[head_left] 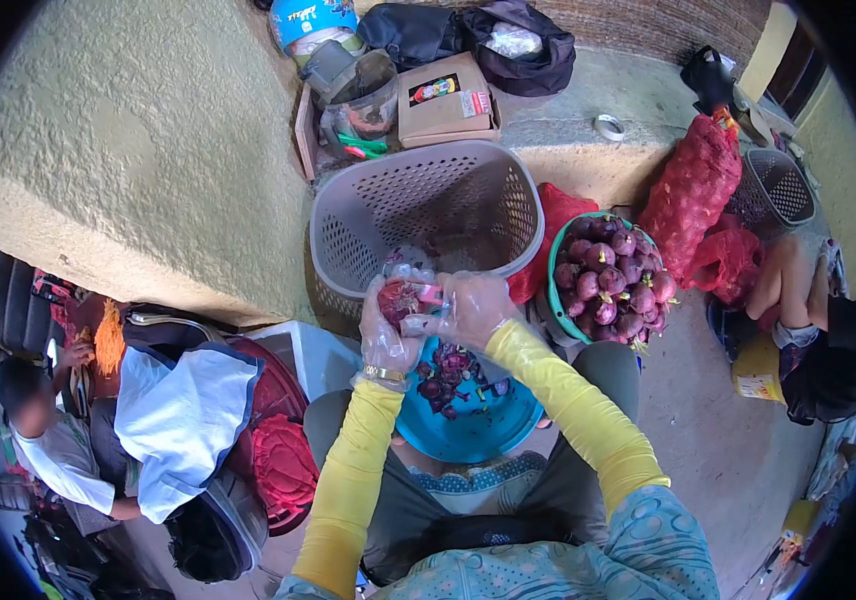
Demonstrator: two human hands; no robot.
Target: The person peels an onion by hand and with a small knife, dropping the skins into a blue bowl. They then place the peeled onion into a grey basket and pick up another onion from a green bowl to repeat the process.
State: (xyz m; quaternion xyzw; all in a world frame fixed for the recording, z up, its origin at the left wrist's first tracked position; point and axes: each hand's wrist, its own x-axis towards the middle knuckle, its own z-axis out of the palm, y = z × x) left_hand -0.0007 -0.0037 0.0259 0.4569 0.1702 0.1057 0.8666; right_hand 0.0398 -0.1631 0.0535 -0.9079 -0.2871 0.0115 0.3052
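My left hand [388,335], in a clear plastic glove, is wrapped round a red onion [400,300]. Close against that onion, my right hand [476,312] is gloved too, with its fingers closed. A small pinkish-red thing [430,294] shows at the right fingertips; motion blur hides what it is. Below both hands, a blue basin [473,440] holds onion skins and trimmings [448,380]. Just beyond them stands a large grey perforated basket [333,225], with a few onions low inside. To the right, a green tub [554,305] is heaped with red onions [608,270].
A full red mesh sack [693,195] leans at the back right. On the ledge are a cardboard box [448,105] and a roll of tape [609,127]. One person [63,450] sits at the left, another [823,350] at the right. A white box [323,355] stands left of the basin.
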